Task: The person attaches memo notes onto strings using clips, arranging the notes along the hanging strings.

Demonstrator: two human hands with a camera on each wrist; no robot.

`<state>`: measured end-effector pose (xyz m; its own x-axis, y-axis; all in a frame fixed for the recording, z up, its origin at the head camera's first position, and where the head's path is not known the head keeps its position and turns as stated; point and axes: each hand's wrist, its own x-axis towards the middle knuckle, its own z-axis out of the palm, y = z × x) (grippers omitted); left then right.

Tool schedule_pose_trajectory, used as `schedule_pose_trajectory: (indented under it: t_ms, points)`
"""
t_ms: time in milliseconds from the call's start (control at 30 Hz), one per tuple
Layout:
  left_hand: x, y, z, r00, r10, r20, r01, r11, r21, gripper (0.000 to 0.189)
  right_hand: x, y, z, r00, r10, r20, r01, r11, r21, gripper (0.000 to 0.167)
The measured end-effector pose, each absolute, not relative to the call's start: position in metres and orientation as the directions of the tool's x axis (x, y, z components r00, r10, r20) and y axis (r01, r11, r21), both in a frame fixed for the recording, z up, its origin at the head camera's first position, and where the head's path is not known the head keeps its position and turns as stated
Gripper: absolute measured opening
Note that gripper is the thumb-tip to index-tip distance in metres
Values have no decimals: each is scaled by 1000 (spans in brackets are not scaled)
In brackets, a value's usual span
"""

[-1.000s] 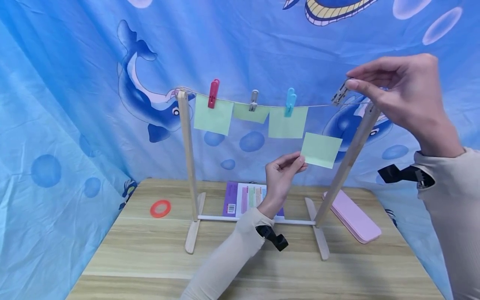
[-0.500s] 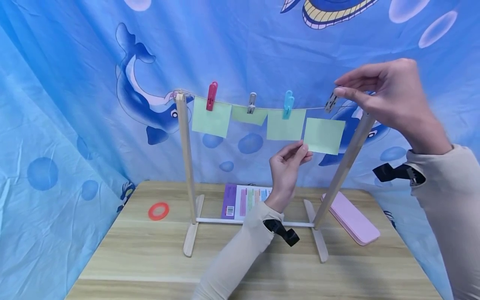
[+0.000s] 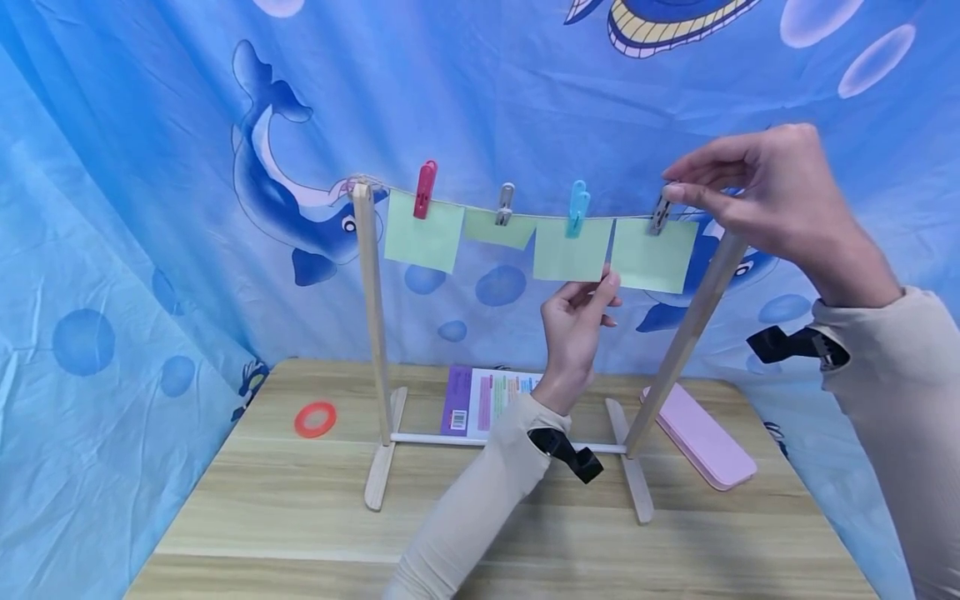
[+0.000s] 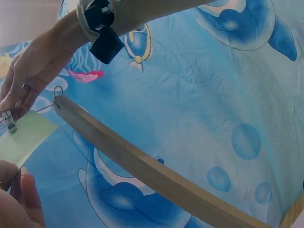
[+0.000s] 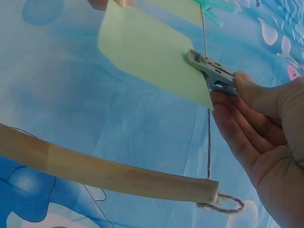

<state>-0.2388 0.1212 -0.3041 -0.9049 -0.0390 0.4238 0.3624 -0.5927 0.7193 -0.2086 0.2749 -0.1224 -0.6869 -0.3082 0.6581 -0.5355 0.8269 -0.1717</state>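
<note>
A green paper square point(image 3: 652, 258) is up at the string point(image 5: 209, 142), near the right post. My left hand point(image 3: 576, 333) pinches its lower left corner between thumb and finger. At its top edge my right hand point(image 3: 780, 204) grips a grey clothespin point(image 5: 213, 71) by the handle end; in the right wrist view the clothespin's jaws lie over paper and string. To the left, more green papers hang: one under a red clothespin point(image 3: 425, 190), one under another grey clothespin point(image 3: 505, 204), and one under a light blue clothespin point(image 3: 577, 208).
Wooden posts point(image 3: 372, 308) on flat feet carry the string, joined low by a white bar point(image 3: 438, 439). On the table point(image 3: 300, 517) lie a red ring point(image 3: 315, 419), a purple and white book point(image 3: 459, 400) and a pink case point(image 3: 705, 437). A blue whale-print curtain point(image 3: 187, 167) hangs behind.
My left hand has raised the green paper from below the string up to it. The right hand has moved left and slightly down, and its clothespin now sits over the paper's top edge.
</note>
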Motion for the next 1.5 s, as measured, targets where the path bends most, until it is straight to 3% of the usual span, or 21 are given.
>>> schedule_pose_trajectory:
  t_ms: [667,1067,1500]
  points:
    - [-237,115,-299,-913,-61,403,357,-597,719,24,-206,272,-126,-698,-355,622,-544,827,-139,32]
    - [-237,114,-302,-915,-17,402,324,-624,711,23,-207,273,-132,-736,-300,607,-489,856,-170,37]
    - [-237,112,-310,-908,39,417,309,-608,731,23,-205,276,-136,-698,-294,653,-550,804,-226,35]
